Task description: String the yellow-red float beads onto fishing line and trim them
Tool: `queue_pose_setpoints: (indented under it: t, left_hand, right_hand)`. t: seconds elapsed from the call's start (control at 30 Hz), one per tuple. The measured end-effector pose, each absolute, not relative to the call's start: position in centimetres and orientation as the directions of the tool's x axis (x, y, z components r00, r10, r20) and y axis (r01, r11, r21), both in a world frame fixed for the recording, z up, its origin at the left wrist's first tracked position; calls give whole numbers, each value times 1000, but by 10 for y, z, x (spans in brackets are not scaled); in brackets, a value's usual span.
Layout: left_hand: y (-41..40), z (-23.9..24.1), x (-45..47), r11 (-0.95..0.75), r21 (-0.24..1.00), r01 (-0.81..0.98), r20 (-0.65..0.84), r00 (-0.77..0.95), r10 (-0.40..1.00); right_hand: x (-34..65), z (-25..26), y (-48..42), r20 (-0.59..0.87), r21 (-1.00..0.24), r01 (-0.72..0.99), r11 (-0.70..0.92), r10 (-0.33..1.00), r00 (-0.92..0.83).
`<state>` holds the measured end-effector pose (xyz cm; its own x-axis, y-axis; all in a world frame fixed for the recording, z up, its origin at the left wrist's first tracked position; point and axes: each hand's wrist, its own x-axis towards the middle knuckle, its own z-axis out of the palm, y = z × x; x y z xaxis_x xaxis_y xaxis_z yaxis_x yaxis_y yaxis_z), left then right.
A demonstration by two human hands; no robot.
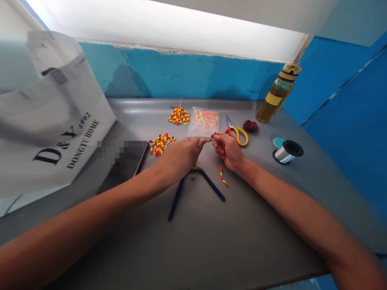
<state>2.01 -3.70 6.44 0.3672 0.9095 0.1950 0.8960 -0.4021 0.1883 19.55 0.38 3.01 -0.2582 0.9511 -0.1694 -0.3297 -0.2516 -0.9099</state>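
Observation:
My left hand (179, 158) and my right hand (228, 151) pinch a thin strand of small neon yellow and red float beads (207, 139) between their fingertips, above the grey metal table (211, 241). Below my hands lie blue-handled pliers (196, 189), partly hidden by my left hand. Another short bead strand (223, 177) rests near my right wrist. Loose strands of beads form heaps (161, 143) (179, 116) beyond my left hand. A clear plastic bag of beads (203, 122) lies behind the strand.
Red-and-yellow-handled scissors (238, 135) and a dark red yarn ball (250, 126) lie at the back right. Nearby stand a spool of clear line (287, 152) and an amber bottle (277, 93). A phone (123, 161) and a white printed tote bag (51, 112) occupy the left.

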Motion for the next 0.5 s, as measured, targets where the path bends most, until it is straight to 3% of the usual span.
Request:
queue_pose_setpoints:
  t: [0.3, 0.5]
  left_hand:
    - [-28, 46, 22, -530, 108, 841, 257, 491, 832]
    - [-21, 42, 23, -658, 202, 725, 303, 593, 746]
  right_hand:
    - [193, 31, 0, -169, -920, -301, -250, 948, -269]
    - [191, 29, -8, -159, -955, -199, -221, 944, -288]
